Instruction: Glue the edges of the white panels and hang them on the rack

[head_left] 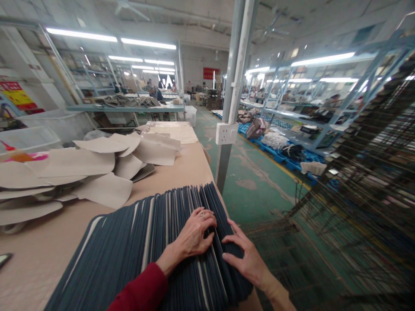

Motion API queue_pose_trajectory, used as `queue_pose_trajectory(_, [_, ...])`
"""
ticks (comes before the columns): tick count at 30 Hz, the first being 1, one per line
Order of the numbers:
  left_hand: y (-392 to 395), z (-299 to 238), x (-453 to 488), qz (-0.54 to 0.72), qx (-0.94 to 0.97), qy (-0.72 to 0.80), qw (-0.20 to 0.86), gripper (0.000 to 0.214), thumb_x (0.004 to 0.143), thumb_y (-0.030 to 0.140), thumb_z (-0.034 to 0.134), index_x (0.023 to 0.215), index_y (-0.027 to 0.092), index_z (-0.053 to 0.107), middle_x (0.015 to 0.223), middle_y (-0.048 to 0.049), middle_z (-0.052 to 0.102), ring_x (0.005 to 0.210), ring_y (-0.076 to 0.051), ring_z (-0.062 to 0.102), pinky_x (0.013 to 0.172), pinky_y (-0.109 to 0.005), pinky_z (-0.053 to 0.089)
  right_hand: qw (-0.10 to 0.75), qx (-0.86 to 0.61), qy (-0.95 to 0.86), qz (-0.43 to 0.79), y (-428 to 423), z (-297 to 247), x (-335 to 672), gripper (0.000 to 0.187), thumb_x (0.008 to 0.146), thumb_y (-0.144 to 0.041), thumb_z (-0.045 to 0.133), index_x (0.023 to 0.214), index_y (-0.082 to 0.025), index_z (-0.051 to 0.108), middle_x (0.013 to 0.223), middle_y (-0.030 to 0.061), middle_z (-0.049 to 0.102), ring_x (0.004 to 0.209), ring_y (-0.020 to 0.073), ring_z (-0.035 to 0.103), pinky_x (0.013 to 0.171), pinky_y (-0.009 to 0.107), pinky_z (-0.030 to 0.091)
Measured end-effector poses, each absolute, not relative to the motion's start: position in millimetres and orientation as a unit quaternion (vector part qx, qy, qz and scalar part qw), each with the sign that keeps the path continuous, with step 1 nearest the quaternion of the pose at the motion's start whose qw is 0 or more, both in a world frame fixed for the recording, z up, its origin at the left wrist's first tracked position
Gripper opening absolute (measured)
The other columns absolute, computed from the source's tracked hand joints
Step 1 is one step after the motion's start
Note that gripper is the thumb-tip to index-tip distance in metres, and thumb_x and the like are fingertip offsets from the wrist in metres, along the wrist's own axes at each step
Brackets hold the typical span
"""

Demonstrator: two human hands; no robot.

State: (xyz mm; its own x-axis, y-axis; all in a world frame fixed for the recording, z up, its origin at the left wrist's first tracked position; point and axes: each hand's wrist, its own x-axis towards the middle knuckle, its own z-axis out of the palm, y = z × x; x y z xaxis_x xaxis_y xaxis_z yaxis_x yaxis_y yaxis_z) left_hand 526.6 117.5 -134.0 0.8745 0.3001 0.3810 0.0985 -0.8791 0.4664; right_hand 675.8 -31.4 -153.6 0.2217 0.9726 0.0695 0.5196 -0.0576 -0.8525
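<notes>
A long fanned row of dark blue flat pieces (129, 242) stands on edge across the tan worktable (48, 255). My left hand (193, 235), in a red sleeve, rests on top of the row with fingers curled and pressed into the pieces. My right hand (244, 255) lies at the row's right end near the table's edge, its fingers stretched flat against the last pieces. Neither hand lifts anything.
Beige cut pieces (81, 172) lie heaped on the table's left and far side. A grey post (231, 95) with a socket box stands just beyond the table. A dark wire rack (363, 194) fills the right. Other workers sit far back.
</notes>
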Motion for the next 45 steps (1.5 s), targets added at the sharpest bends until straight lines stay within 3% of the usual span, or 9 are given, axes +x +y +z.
queue_pose_trajectory(14, [118.8, -136.4, 526.1, 0.236, 0.938, 0.100, 0.232, 0.023, 0.071, 0.013, 0.056, 0.093, 0.021, 0.060, 0.110, -0.0031, 0.061, 0.116, -0.019, 0.048, 0.109, -0.043, 0.021, 0.397, -0.662, -0.565, 0.291, -31.5, -157.2, 678.9, 0.023, 0.075, -0.032, 0.060, 0.096, -0.022, 0.061, 0.148, 0.0107, 0.025, 0.136, 0.0211, 0.023, 0.110, 0.040, 0.020])
queue_pose_trajectory(18, [118.3, -135.1, 525.8, 0.248, 0.940, 0.096, 0.212, 0.016, 0.072, 0.013, 0.056, 0.084, 0.020, 0.063, 0.104, -0.0038, 0.059, 0.113, -0.021, 0.047, 0.106, -0.042, 0.027, 0.398, -0.662, -0.566, 0.289, -31.7, -157.6, 678.9, 0.023, 0.074, -0.029, 0.059, 0.096, -0.022, 0.060, 0.148, 0.0112, 0.025, 0.136, 0.0211, 0.024, 0.110, 0.040, 0.020])
queue_pose_trajectory(24, [116.8, -133.8, 525.0, 0.246, 0.942, 0.099, 0.205, 0.021, 0.069, 0.009, 0.056, 0.085, 0.021, 0.065, 0.101, -0.0034, 0.056, 0.110, -0.022, 0.043, 0.101, -0.041, 0.032, 0.397, -0.666, -0.564, 0.283, -30.4, -158.8, 678.0, 0.022, 0.073, -0.024, 0.057, 0.095, -0.022, 0.060, 0.147, 0.0105, 0.026, 0.136, 0.0212, 0.023, 0.110, 0.041, 0.019])
queue_pose_trajectory(34, [114.9, -130.5, 525.1, 0.250, 0.940, 0.101, 0.207, 0.014, 0.069, 0.008, 0.053, 0.076, 0.019, 0.059, 0.094, -0.0037, 0.056, 0.104, -0.021, 0.045, 0.099, -0.041, 0.033, 0.392, -0.665, -0.568, 0.285, -31.1, -156.2, 677.0, 0.022, 0.075, -0.027, 0.057, 0.097, -0.023, 0.060, 0.148, 0.0094, 0.024, 0.136, 0.0196, 0.023, 0.111, 0.040, 0.019])
queue_pose_trajectory(45, [115.2, -129.0, 524.8, 0.231, 0.948, 0.100, 0.196, 0.016, 0.071, 0.011, 0.051, 0.081, 0.020, 0.061, 0.086, -0.0021, 0.058, 0.096, -0.019, 0.049, 0.101, -0.042, 0.030, 0.388, -0.660, -0.579, 0.279, -32.1, -153.8, 676.6, 0.023, 0.077, -0.033, 0.059, 0.098, -0.024, 0.062, 0.148, 0.0089, 0.025, 0.135, 0.0227, 0.024, 0.110, 0.042, 0.021])
